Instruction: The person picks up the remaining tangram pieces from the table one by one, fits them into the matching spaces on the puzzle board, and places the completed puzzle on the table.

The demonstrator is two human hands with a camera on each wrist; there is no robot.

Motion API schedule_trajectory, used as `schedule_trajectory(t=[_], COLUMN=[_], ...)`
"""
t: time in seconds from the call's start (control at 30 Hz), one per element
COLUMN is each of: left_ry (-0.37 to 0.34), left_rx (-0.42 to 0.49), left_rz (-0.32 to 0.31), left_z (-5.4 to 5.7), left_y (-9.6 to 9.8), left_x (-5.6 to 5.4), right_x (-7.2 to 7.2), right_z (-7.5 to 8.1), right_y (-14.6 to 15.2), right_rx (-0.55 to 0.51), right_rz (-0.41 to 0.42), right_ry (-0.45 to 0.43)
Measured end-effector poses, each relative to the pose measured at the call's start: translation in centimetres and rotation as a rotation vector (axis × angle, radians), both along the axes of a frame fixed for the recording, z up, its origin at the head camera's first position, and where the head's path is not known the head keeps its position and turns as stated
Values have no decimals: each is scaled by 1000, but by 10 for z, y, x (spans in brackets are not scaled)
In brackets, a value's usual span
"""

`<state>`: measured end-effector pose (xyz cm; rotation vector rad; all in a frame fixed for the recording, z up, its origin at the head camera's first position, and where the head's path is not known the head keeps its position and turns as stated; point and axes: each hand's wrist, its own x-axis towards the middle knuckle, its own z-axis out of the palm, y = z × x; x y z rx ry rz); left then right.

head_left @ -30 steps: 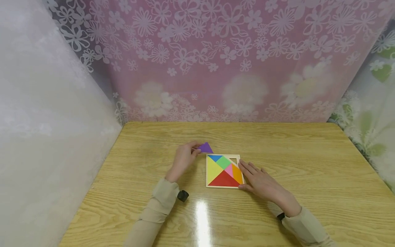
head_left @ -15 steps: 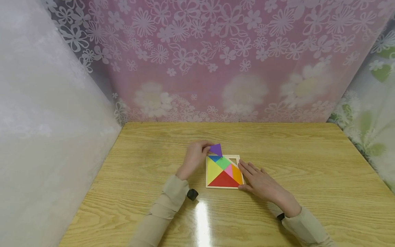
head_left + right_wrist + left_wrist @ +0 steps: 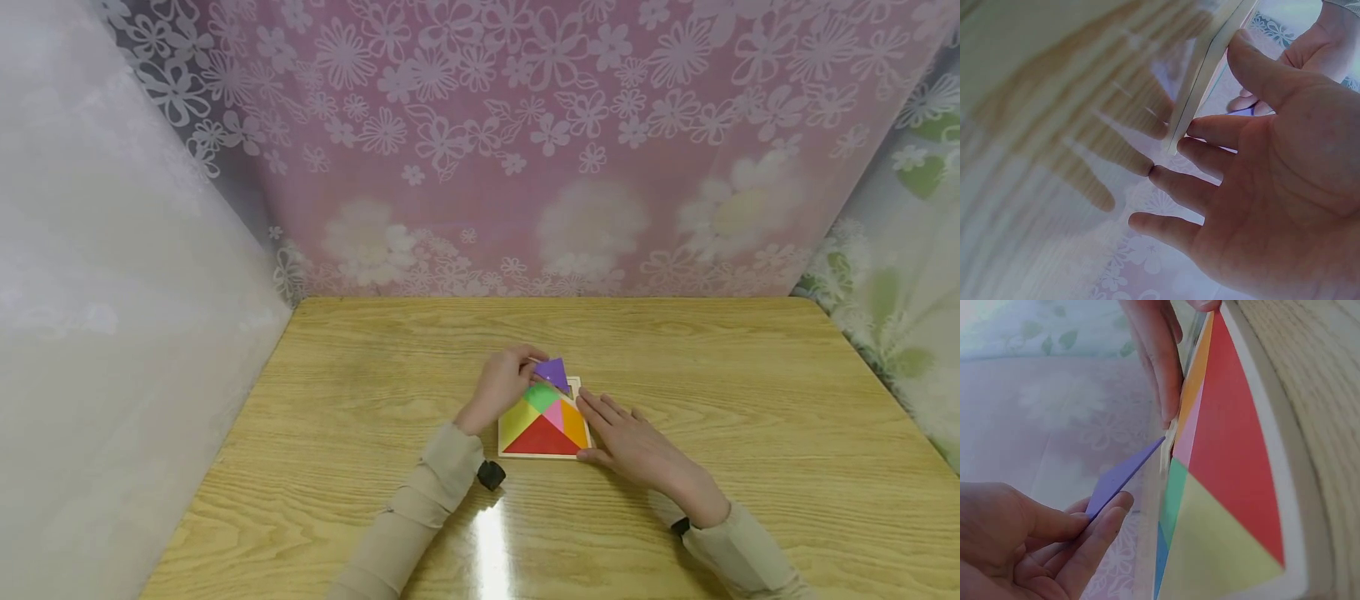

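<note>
Between its thumb and fingers my left hand [image 3: 501,385] pinches a purple triangular tangram piece [image 3: 553,373]. That piece is tilted above the upper right part of a square wooden tangram tray [image 3: 543,456]. In the left wrist view the purple triangle [image 3: 1124,478] stands clear of the other pieces, its tip near the tray's rim. Red [image 3: 543,438], yellow, green, pink, orange and blue [image 3: 1161,553] pieces lie in the tray. My right hand [image 3: 637,442] rests along the tray's right side, fingers straight, with thumb and fingertips touching its edge.
The tray stands on a wood-grain table [image 3: 360,367]. A pink flowered curtain [image 3: 480,167] hangs behind it, and a pale sheet [image 3: 135,333] borders the left side. A black wrist device [image 3: 491,475] sits by the left cuff.
My left hand has carried the purple triangle rightward, from beyond the tray's upper left corner to over its upper right part. My right hand has stayed at the tray's edge.
</note>
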<state>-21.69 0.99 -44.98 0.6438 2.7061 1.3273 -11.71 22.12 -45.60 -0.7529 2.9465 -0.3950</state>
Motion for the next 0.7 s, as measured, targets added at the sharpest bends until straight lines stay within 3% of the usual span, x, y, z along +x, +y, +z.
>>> schedule_trajectory(t=[0.17,0.3,0.53,0.7], left_ry=[-60,-67,21,42], left_rx=[8,-8,-145,-207], left_rz=[-31,-36,-73,-108], left_z=[-4,-7,-11,-8], left_y=[5,7,9,13], left_x=[1,0,-4,-2], right_x=[0,0,-1,-1], right_z=[0,0,0,0], right_y=[0,-1,0,0], right_rx=[-1,1,6,7], right_rz=[0,-2,-10,-11], right_ry=[1,1,-20,-26])
